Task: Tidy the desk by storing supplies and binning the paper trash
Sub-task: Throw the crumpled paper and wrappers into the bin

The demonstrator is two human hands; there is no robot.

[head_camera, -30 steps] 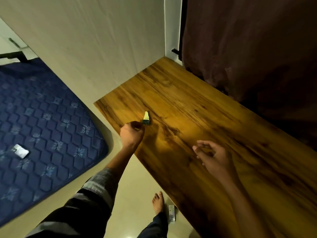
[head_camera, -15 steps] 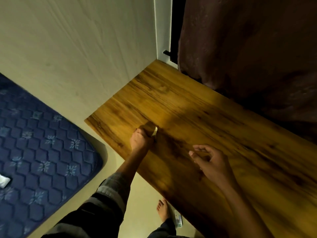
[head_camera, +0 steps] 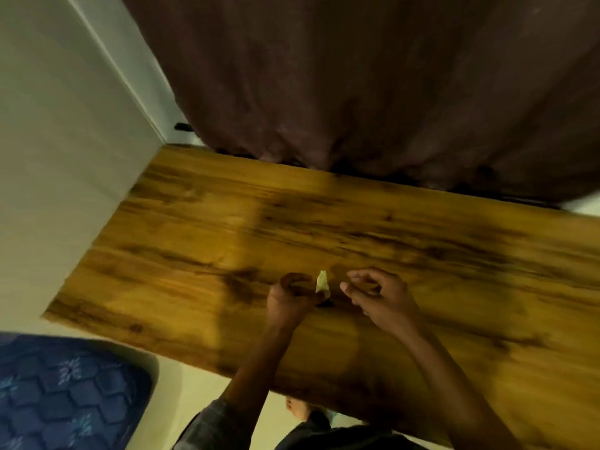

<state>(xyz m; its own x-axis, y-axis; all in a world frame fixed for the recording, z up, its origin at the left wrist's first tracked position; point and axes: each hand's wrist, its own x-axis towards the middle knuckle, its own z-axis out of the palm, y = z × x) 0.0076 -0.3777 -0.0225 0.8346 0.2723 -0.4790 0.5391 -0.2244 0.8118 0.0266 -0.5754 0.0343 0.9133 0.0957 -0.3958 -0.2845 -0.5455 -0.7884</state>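
A small pale-yellow object with a dark end [head_camera: 322, 282] is pinched in my left hand [head_camera: 292, 297] just above the wooden desk [head_camera: 201, 241]. Its yellow part sticks up past the fingers; the dark end points down toward the desk. My right hand [head_camera: 378, 295] hovers close to the right of it, fingers loosely curled and holding nothing. The frame is blurred, so I cannot tell what the object is.
A dark brown curtain [head_camera: 357, 86] hangs along the desk's far edge. A pale wall panel [head_camera: 65, 157] borders the desk on the left. A blue patterned mattress [head_camera: 65, 394] lies at the lower left, and a bare foot [head_camera: 297, 409] shows on the floor below the desk edge.
My left hand has picked the small yellow object up off the desk and carried it right, close to my right hand. The camera has swung toward the curtain.
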